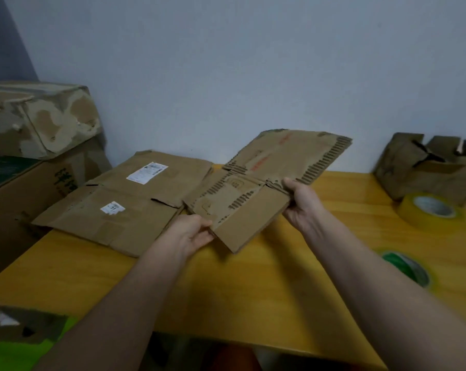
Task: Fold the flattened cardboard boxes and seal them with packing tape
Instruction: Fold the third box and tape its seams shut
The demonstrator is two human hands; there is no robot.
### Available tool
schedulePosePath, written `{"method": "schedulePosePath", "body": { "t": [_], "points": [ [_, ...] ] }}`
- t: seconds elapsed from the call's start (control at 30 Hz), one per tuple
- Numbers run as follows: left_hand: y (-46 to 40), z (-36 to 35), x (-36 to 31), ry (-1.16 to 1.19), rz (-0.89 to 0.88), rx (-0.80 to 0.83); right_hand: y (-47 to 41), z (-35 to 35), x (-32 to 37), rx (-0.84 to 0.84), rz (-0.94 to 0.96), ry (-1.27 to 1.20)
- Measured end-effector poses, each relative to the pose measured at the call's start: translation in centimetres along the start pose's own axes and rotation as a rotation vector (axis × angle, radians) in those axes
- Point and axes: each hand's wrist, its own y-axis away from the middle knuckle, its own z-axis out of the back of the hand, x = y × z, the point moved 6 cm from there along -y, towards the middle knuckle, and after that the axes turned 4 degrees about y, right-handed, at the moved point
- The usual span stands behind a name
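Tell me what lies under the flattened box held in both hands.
The flattened box, held by the left hand and right hand, hangs over the yellow table and overlaps the right edge of another flattened box. Whatever is directly beneath stays hidden.

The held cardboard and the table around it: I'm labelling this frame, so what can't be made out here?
Head view only:
- Held flattened box: red print blurred; fingers of the left hand and right hand hidden behind it.
- White labels on the lying flattened box: text too small.
- Open box, green-cored tape roll: motion-blurred.
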Motion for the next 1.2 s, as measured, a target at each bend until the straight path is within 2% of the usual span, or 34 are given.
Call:
{"method": "schedulePosePath", "body": {
  "t": [0.07,0.1,0.17,0.23,0.3,0.47,0.53,0.63,0.77,0.83,0.9,0.97,1.1,1.2],
  "points": [
    [0.9,-0.6,-1.2,-0.532,-0.208,-0.179,1.0,0.9,1.1,-0.001,0.043,0.064],
    [1.4,-1.7,-2.1,-0.742,-0.362,-0.193,1.4,1.3,1.5,0.005,0.057,0.094],
    [2.7,-5.5,-2.8,-0.922,-0.581,-0.032,2.5,1.7,2.5,0.032,0.084,0.139],
    [3.4,-9.0,-2.4,-1.007,-0.654,0.162,3.5,1.6,3.7,0.087,0.116,0.196],
    [3.9,-11.5,-2.0,-1.074,-0.692,0.277,4.5,1.2,4.6,0.176,0.131,0.244],
    [4.7,-14.0,-2.0,-0.875,-0.605,0.5,7.0,0.5,6.0,0.399,0.092,0.252],
    [5.0,-14.3,-2.5,-0.854,-0.629,0.488,7.5,0.3,6.1,0.435,0.089,0.256],
    [5.0,-14.7,-3.1,-0.982,-0.712,0.373,7.8,-0.1,6.0,0.45,0.09,0.29],
    [5.5,-15.3,-3.9,-1.117,-0.874,0.234,7.9,-0.3,6.2,0.35,0.106,0.394],
    [5.4,-14.9,-4.5,-1.016,-0.847,0.137,7.8,-0.1,6.6,0.227,0.131,0.48],
    [4.7,-14.2,-4.6,-0.809,-0.717,0.105,7.8,0.2,7.1,0.125,0.137,0.553],
    [4.5,-13.6,-4.9,-0.683,-0.686,0.085,8.1,0.2,7.8,0.103,0.138,0.642],
    [5.1,-14.0,-6.0,-0.71,-0.803,0.091,8.4,-0.7,9.1,0.117,0.14,0.772],
    [5.2,-13.6,-6.4,-0.492,-0.739,0.095,8.6,-1.1,10.2,0.061,0.19,0.836]
  ]
}}
